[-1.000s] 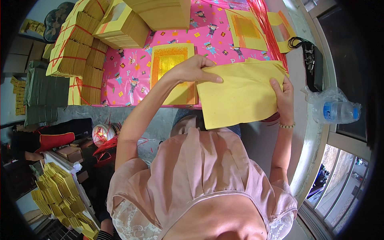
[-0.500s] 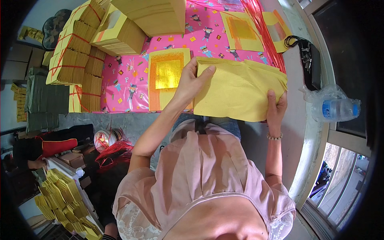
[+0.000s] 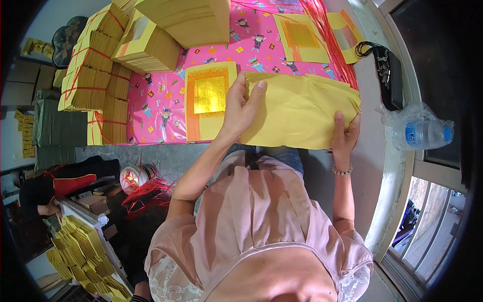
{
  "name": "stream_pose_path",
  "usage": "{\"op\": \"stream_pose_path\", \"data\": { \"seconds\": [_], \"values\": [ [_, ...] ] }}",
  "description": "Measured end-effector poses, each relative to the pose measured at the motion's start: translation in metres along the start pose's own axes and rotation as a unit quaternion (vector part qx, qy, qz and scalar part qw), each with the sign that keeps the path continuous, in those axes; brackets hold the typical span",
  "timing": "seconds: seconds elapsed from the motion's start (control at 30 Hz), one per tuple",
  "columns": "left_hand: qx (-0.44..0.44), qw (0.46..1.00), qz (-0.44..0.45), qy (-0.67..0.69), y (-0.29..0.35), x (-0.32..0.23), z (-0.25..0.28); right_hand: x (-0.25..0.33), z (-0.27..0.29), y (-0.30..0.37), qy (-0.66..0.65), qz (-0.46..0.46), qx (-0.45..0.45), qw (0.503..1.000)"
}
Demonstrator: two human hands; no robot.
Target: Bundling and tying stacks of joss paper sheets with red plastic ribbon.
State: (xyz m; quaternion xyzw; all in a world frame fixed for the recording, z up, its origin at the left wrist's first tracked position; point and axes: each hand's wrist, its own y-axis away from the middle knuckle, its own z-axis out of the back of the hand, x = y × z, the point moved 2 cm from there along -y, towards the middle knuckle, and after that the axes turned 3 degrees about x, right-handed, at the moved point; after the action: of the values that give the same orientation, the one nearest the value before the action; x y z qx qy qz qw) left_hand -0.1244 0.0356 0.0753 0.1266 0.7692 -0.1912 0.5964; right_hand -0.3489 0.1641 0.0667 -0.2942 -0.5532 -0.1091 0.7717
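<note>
A sheaf of yellow paper sheets [image 3: 297, 113] spans the space between my hands above the table's near edge. My left hand [image 3: 242, 105] grips its left end, thumb on top. At the right end my right hand [image 3: 346, 135] pinches the near corner, thumb above and fingers underneath; a beaded bracelet [image 3: 342, 171] circles that wrist. The sheets are slightly creased and fan apart along the far edge. Just left of them lies a yellow sheet with a gold foil square and orange border [image 3: 209, 94], partly covered by my left forearm.
A pink patterned cloth [image 3: 163, 108] covers the table. Tied paper bundles [image 3: 88, 65] and tall stacks [image 3: 183, 20] stand far left. Red strings [image 3: 332, 45] cross the far right, near a bagged plastic bottle [image 3: 422, 135]. At lower left, a person's hand [image 3: 49, 209] is near more folded yellow paper [image 3: 85, 256].
Both hands still hold the yellow sheets, with only a slight shift left. My left thumb has moved a little, and the whole view has drifted slightly.
</note>
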Motion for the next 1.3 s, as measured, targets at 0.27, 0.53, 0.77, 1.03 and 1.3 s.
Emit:
{"op": "stream_pose_path", "data": {
  "seconds": [0.27,0.53,0.77,1.03,1.3],
  "values": [
    [-0.037,0.999,-0.033,-0.007,-0.002,-0.001,-0.001,-0.001,-0.001,-0.001,-0.021,0.013,-0.016,1.0],
    [-0.025,0.997,-0.013,-0.071,0.002,-0.01,0.007,0.007,0.003,-0.006,-0.051,0.026,0.006,0.998],
    [0.004,0.967,-0.075,-0.242,0.008,-0.033,0.0,0.069,-0.005,-0.031,0.23,0.19,0.074,0.951],
    [0.11,0.921,-0.114,-0.357,0.018,-0.054,-0.011,0.09,-0.066,-0.039,0.152,0.156,0.28,0.935],
    [0.124,0.917,-0.008,-0.379,0.029,-0.045,0.0,0.084,-0.088,-0.043,0.046,0.106,0.356,0.927]
  ]
}}
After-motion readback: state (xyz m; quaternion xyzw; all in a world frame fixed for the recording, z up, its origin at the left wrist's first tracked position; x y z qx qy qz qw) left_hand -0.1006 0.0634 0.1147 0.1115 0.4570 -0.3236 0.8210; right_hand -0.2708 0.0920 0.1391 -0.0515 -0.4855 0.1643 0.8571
